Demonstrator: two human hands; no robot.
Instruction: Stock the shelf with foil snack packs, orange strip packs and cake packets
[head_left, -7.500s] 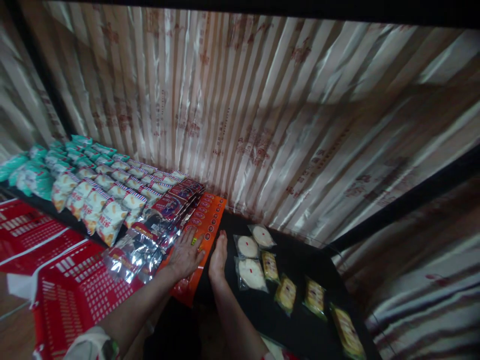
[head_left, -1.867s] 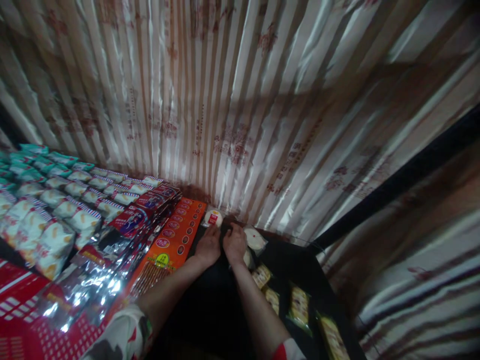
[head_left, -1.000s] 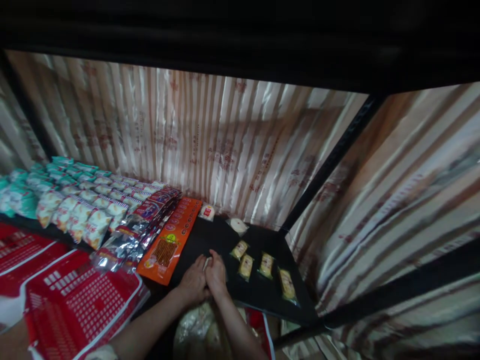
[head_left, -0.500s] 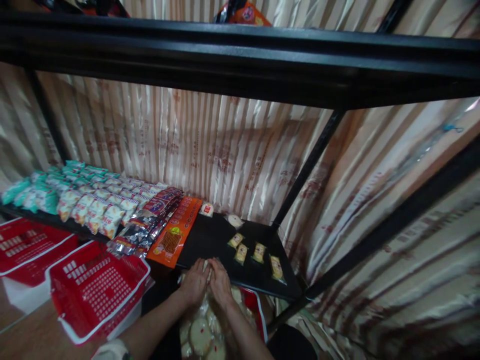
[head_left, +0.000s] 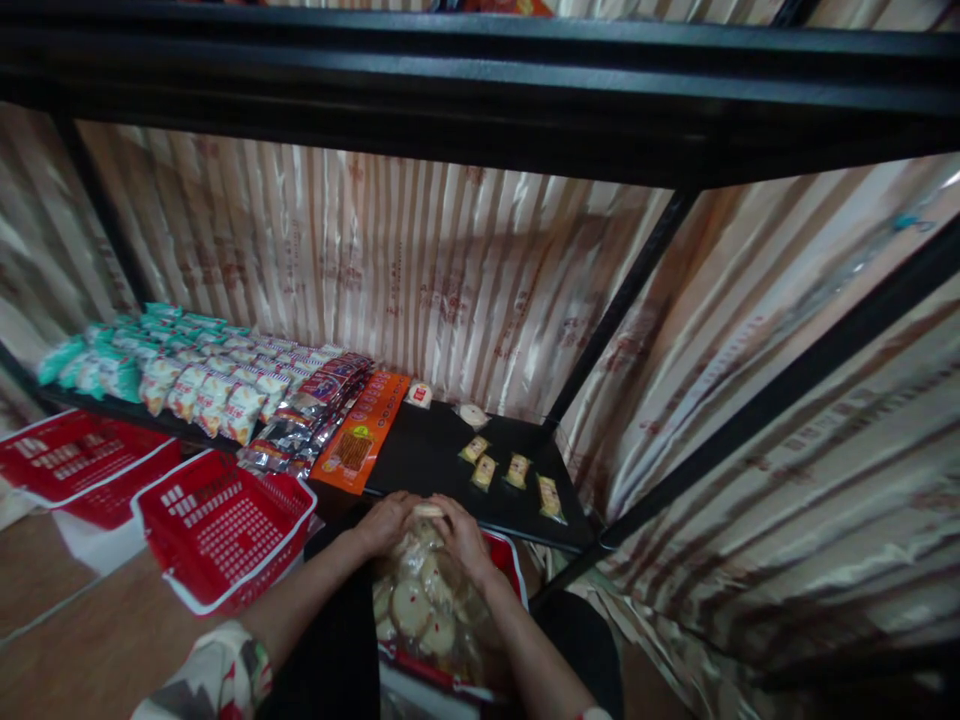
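Observation:
My left hand (head_left: 391, 524) and my right hand (head_left: 459, 532) meet just in front of the shelf edge. Between their fingers is a round pale cake (head_left: 428, 511), gripped from both sides. Directly below lie several round pale cakes (head_left: 411, 606) in clear wrappers, some with a small red mark. They fill a red basket (head_left: 510, 556) between my knees, partly hidden by my right forearm. On the black shelf (head_left: 420, 445) ahead are a red-and-white-labelled round cake (head_left: 418, 395), a clear-wrapped round cake (head_left: 473, 415) and several small yellow packets (head_left: 484, 472).
Left along the shelf lie an orange snack bag (head_left: 364, 432), dark silver bags (head_left: 311, 415), white packets (head_left: 212, 397) and green packets (head_left: 118, 373). Two red baskets (head_left: 225, 535) stand at the left. An upper shelf beam (head_left: 480, 80) crosses overhead; a slanted post (head_left: 622, 310) rises at the right.
My view has tilted down, showing more of the basket of cakes. The round cake between my hands now shows its pale upper face. Both hands remain together.

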